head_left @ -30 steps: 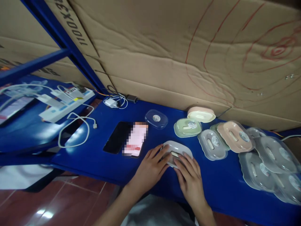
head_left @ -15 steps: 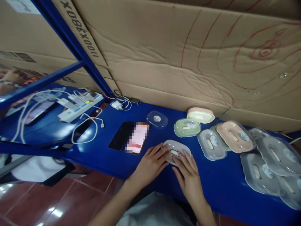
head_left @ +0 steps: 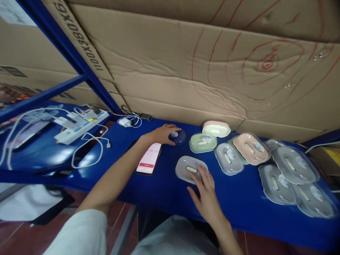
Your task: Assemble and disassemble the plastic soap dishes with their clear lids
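Note:
My left hand [head_left: 166, 134] reaches across to a clear plastic lid [head_left: 180, 137] with a round sticker. Its thumb and fingers are curved about the lid's left part, hiding some of it. In front of me lies a grey soap dish [head_left: 183, 164], uncovered, with a small pale bar-shaped piece [head_left: 191, 169] in its middle. My right hand [head_left: 204, 191] rests fingertips on the dish's right side, fingers apart and thumb off the near edge. Beyond it stand a green soap dish [head_left: 196, 143] under a clear lid and a pink and cream dish [head_left: 216, 129].
Several lidded dishes, grey [head_left: 276, 187] and pink [head_left: 245, 147], cluster on the right. A lit phone [head_left: 147, 163] lies below my left forearm. Left are a power strip [head_left: 79, 127] and white cables [head_left: 102, 152]. A cardboard wall [head_left: 159, 71] backs the blue table [head_left: 164, 194].
My left hand has left the grey dish and moved up and left to the clear lid, which has shifted slightly right. My right hand stays at the dish. The camera view has turned slightly.

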Tool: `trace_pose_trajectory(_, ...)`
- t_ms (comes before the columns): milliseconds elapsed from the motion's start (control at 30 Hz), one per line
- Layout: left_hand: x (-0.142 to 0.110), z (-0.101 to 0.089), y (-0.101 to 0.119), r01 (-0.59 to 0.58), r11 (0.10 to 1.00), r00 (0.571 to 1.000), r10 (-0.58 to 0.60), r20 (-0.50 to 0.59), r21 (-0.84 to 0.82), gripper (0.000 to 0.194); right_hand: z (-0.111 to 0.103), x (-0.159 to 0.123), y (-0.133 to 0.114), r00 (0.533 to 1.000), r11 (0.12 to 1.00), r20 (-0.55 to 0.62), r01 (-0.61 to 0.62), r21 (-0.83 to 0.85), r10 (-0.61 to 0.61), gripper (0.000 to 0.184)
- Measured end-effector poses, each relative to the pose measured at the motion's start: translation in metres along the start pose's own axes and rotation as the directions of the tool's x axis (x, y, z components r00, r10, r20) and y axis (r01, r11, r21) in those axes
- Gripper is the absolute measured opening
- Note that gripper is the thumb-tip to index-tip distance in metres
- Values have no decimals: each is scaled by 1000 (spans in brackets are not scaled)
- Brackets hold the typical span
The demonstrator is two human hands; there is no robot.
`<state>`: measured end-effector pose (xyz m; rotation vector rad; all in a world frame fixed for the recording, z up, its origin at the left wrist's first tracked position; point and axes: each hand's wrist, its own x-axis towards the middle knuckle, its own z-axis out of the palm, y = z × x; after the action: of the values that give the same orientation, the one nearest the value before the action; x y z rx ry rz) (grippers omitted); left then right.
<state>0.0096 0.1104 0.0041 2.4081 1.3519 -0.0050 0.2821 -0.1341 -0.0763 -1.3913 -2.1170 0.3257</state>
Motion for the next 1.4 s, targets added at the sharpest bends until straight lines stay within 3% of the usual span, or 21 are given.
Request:
trace_pose_trajectory(133, -37, 12, 42, -52, 998, 992, 49, -112, -21, 90, -3, -1, -3, 971, 970, -118, -189, 155, 208, 69)
trace_pose_trajectory(233, -78, 35, 85, -186, 980, 934, 155, -321, -69, 89, -4, 1, -3, 941, 943, -174, -250, 221, 291, 80)
trace_pose_trajectory(333, -99, 65, 118, -144, 989, 931, 123, -344, -37, 87, -4, 4, -3, 938, 945, -191, -247, 215, 289, 83)
trace_pose_trajectory(433, -98, 89, 133, -147, 989, 938, 129, -323, -31, 81, -4, 3, 0, 957, 958, -141, -229, 170, 254, 77)
trace_pose_trajectory(600, -94, 106, 132, -199, 980, 927, 180, -329, -25, 79, -3, -1, 3, 980, 979, -62, -183, 89, 189, 72)
trace_pose_trajectory(1033, -112, 120, 124, -229, 973, 908, 229, -350, 45, 77, -17, -1, 7, 1000, 998, -4, -14, -67, 14, 71)
trace_pose_trajectory(1400, -107, 124, 124, -218, 974, 883, 222, -412, 57, 77, -8, -3, 11, 999, 995, -20, -49, -88, 47, 73)
